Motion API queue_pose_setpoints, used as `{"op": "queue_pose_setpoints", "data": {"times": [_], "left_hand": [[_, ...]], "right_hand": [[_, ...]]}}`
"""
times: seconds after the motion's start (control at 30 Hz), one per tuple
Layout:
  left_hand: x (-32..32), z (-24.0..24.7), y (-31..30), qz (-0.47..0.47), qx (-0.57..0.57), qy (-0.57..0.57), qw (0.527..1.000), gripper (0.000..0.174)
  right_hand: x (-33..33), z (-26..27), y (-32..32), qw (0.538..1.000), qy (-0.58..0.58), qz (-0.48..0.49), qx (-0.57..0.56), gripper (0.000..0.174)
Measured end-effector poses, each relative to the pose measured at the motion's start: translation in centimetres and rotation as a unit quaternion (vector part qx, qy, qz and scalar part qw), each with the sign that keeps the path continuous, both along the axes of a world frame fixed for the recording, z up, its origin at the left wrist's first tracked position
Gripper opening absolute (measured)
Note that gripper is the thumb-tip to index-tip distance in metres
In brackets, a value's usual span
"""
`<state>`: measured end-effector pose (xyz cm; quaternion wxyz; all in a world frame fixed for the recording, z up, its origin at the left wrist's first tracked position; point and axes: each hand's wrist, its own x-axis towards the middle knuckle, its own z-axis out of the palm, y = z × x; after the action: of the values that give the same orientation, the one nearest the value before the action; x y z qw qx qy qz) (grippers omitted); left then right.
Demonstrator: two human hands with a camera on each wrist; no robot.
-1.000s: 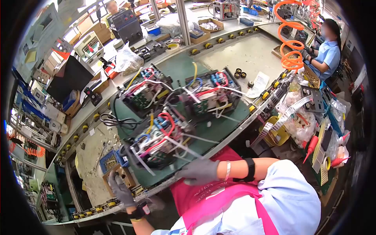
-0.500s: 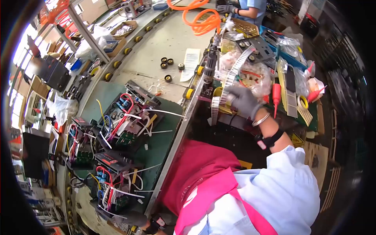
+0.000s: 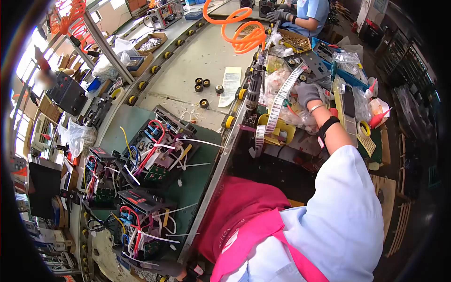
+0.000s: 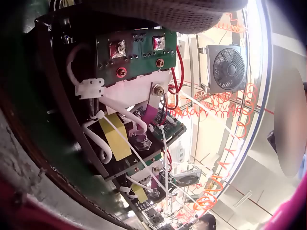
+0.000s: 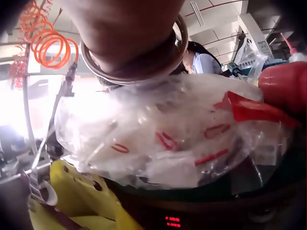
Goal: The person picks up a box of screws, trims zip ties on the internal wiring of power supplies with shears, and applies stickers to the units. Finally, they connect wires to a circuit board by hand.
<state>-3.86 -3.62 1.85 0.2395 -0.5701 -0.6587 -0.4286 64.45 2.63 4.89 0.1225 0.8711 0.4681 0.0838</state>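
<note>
My right hand (image 3: 308, 95), in a grey glove, is over the clear plastic bags at the right of the bench; its fingertips are hidden. Under that wrist, in the right wrist view, lies a clear bag (image 5: 177, 139) with small red pieces inside. My left hand (image 3: 162, 267) is low in the head view, at the near edge of the closest circuit assembly (image 3: 141, 225). The left wrist view has the gloved hand (image 4: 163, 12) along its top, against a green circuit board (image 4: 139, 52); its fingers cannot be made out. Two more assemblies (image 3: 157, 145) stand beyond.
A metal rail (image 3: 206, 197) edges the bench. A white strip (image 3: 282, 96) hangs over a yellow container (image 3: 284, 131). Small black rollers (image 3: 203, 103) and a paper sheet (image 3: 230, 84) lie farther off. An orange coiled hose (image 3: 244, 37) hangs above. Another person (image 3: 312, 14) works at the top.
The head view has turned to the right. My right hand has moved from the front of the bench, past the white strip, to the bags. My left hand has moved to the nearest assembly.
</note>
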Motion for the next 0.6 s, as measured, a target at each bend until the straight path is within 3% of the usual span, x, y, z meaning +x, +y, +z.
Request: {"op": "queue_pose_setpoints", "data": {"times": [0.13,0.27,0.4,0.5,0.57,0.6], "left_hand": [[0.4,0.3,0.4,-0.026,-0.001,-0.011,1.000,0.040],[0.7,0.6,0.4,-0.056,-0.004,-0.017,0.998,0.040],[1.1,1.0,0.4,-0.079,-0.002,-0.024,0.997,0.041],[1.5,1.5,0.1,-0.103,-0.006,-0.023,0.994,0.041],[2.0,2.3,-0.2,-0.142,-0.005,-0.025,0.990,0.041],[2.4,2.9,-0.6,-0.165,-0.004,-0.030,0.986,0.041]], "right_hand": [[0.5,5.4,-0.2,0.981,0.185,-0.023,0.059,0.034],[4.0,5.7,1.1,0.994,0.025,0.019,-0.103,0.031],[3.6,8.1,0.7,0.993,0.015,-0.006,-0.118,0.020],[0.5,13.6,-1.2,0.986,0.012,-0.004,-0.164,0.022],[-1.2,16.8,-3.5,0.992,-0.006,0.069,-0.102,0.025],[-1.5,17.5,-4.7,0.989,0.022,0.144,-0.002,0.024]]}}
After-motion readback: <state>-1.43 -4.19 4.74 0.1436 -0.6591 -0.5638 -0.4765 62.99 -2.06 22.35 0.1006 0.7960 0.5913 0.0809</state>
